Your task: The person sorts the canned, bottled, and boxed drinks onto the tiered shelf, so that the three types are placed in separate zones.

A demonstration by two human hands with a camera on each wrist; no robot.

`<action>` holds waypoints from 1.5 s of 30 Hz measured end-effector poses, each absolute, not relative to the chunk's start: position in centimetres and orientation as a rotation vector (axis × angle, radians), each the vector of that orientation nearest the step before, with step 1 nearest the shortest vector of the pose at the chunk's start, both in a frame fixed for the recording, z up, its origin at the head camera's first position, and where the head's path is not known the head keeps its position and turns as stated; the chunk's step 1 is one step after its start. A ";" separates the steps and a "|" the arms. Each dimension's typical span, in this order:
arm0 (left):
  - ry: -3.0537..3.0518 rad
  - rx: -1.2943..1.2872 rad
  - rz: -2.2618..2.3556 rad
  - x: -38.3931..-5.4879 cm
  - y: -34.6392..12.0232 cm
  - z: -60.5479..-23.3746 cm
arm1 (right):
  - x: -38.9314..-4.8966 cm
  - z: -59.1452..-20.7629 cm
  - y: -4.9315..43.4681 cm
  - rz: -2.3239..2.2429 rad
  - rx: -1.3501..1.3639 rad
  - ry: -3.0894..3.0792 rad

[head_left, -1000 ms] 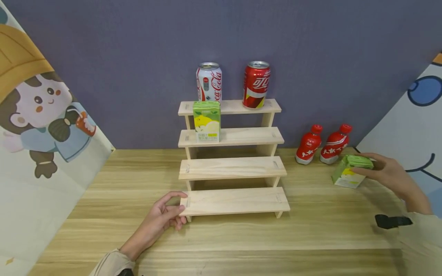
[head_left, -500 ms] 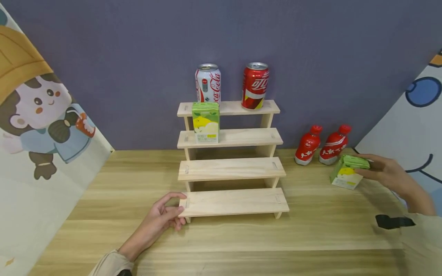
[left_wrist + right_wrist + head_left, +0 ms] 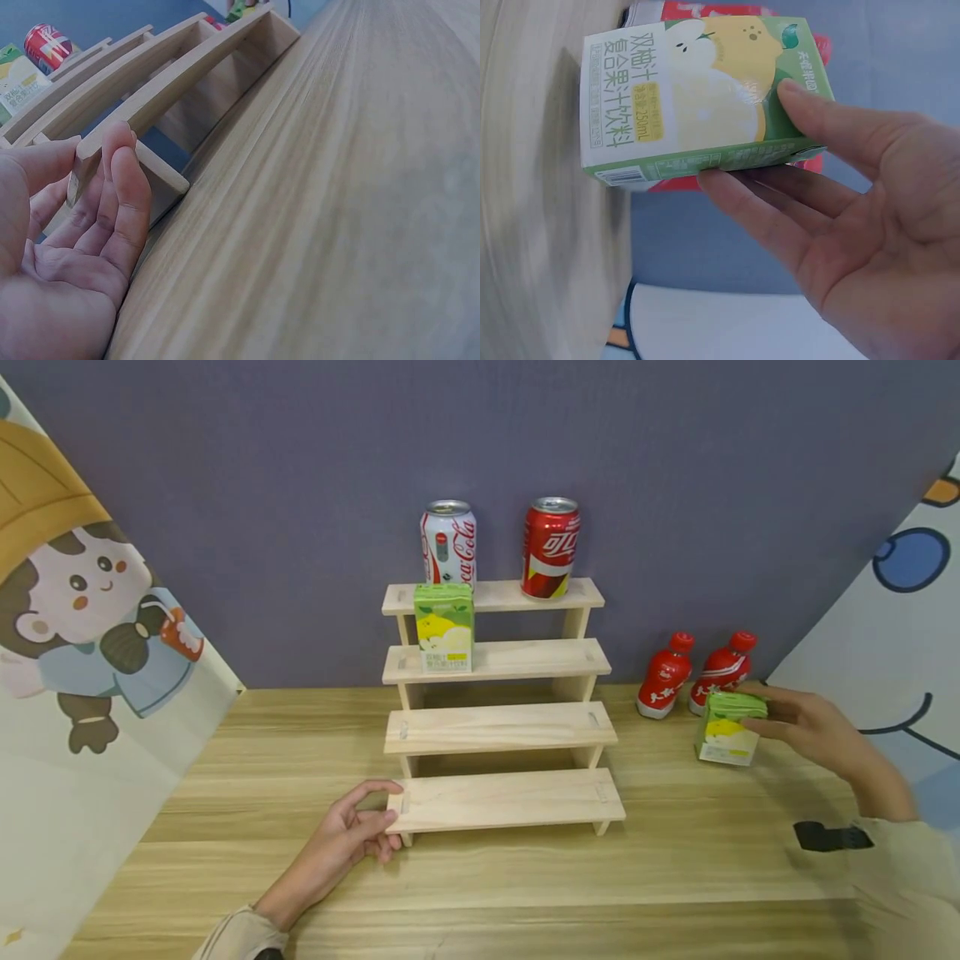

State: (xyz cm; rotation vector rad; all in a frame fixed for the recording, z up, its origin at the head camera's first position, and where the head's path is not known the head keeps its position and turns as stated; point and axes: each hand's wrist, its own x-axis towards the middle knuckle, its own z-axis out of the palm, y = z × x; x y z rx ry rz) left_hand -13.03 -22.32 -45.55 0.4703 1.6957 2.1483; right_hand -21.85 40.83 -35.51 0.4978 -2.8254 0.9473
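In the head view, my right hand (image 3: 810,731) grips a green and yellow juice box (image 3: 729,732) between thumb and fingers, at the right of the table. The right wrist view shows the thumb on the front of the juice box (image 3: 705,97) and fingers along its side and behind it. My left hand (image 3: 348,827) pinches the left end of the lowest tier of a wooden stepped shelf (image 3: 502,800). A second juice box (image 3: 444,631) stands on the second tier from the top. On the top tier are a white cola can (image 3: 450,539) and a red cola can (image 3: 551,547).
Two red bottles (image 3: 665,677) stand on the wooden table (image 3: 487,902), behind and left of the held box. A dark blue-grey wall (image 3: 337,527) rises behind the shelf. Printed panels stand at the left and right sides.
My right hand has moved left with the juice box, and the box has turned to face the front more. The left hand stays on the shelf end. The whole head view shifts slightly.
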 end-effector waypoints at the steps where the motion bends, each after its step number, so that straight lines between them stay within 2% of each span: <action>1: 1.695 0.469 2.147 -13.0 -22.3 -45.5 | -21.8 -35.3 40.4 0.943 0.498 -2.826; 13: 1.693 0.481 2.140 -13.0 -22.4 -45.4 | -20.8 -33.3 35.7 0.785 0.424 -2.816; 23: 1.677 0.515 2.159 -13.1 -22.5 -45.5 | -21.0 -32.9 33.2 0.825 0.574 -2.626; 45: 1.685 0.513 2.159 -13.3 -22.4 -45.5 | -20.5 -31.4 28.2 0.795 0.654 -2.411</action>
